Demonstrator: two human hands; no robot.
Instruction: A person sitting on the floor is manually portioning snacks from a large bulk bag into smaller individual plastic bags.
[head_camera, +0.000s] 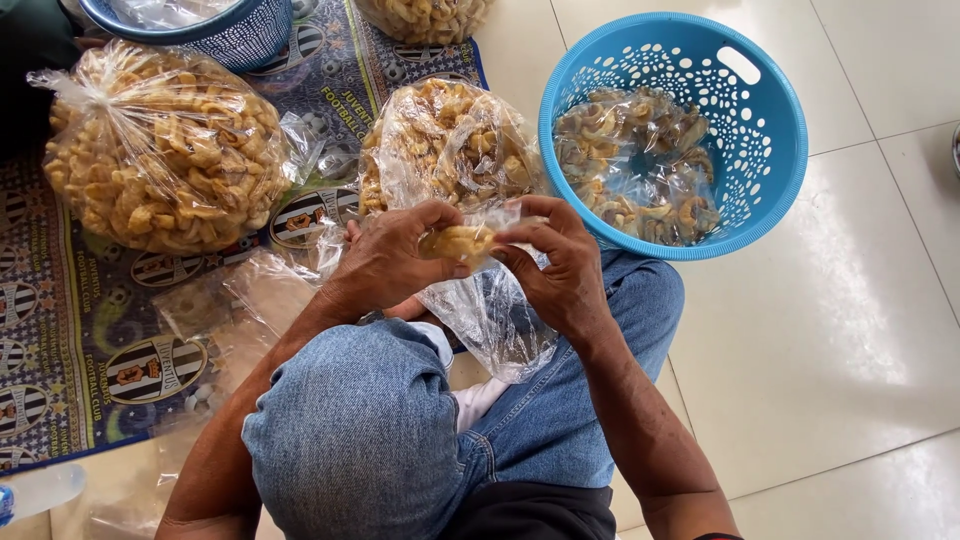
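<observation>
Head view: snack piece (456, 241) pinched between both hands.

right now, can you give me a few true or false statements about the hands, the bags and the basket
1. Both hands, left hand and right hand, pinch a small clear bag with crackers in it. True.
2. The blue basket is empty. False: it holds small filled packets.
3. A large tied bag of crackers lies on the patterned mat. True.
4. The basket stands on the mat. False: it stands on the white tiled floor.
</observation>
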